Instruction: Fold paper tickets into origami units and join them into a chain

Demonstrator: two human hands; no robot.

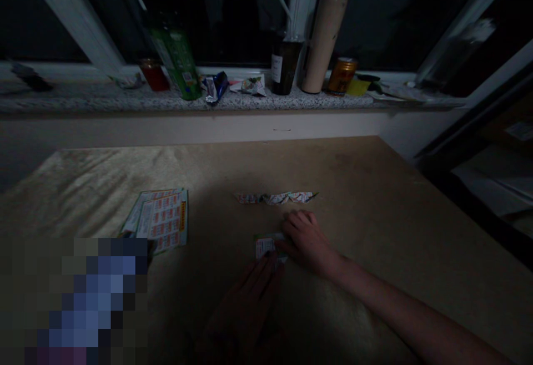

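Observation:
A small printed paper piece (264, 246) lies on the brown tabletop (375, 198) in dim light. My right hand (307, 240) rests flat on its right part, fingers spread and pressing down. My left hand (254, 287) lies in shadow just below the paper, its fingertips touching the lower edge. A little farther back, a row of folded printed paper shapes (277, 197) sits side by side on the table. To the left lies a stack of printed sheets (160, 223).
A stone window ledge (104, 99) at the back carries a green bottle (177, 62), a red can (154, 74), a snack wrapper (214, 86), a dark cup with a straw (285, 62), a tall beige tumbler (325, 35) and a gold can (342, 75).

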